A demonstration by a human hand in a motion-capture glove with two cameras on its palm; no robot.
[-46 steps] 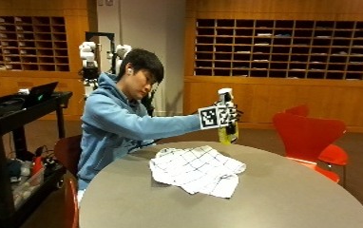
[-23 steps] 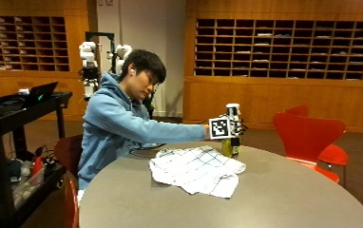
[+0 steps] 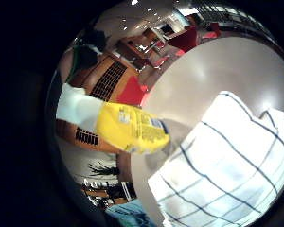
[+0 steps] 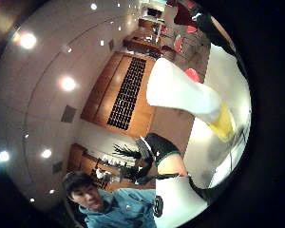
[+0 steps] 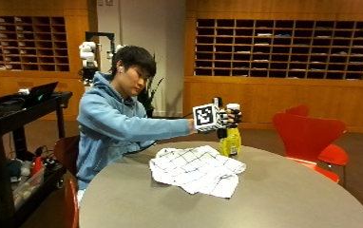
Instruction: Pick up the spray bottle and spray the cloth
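You are looking at a room lined with wood panelling, where a wall of pigeonhole shelves (image 5: 289, 50) runs behind the round grey table (image 5: 282, 199) and a second bank of them (image 5: 23, 45) sits further along beside a pale wall section (image 5: 150, 38). You can see a red chair (image 5: 308, 137) just beside the table, a black cart (image 5: 11, 142) loaded with gear near the brown floor (image 5: 358, 152), and round ceiling lights (image 4: 66, 84) overhead.
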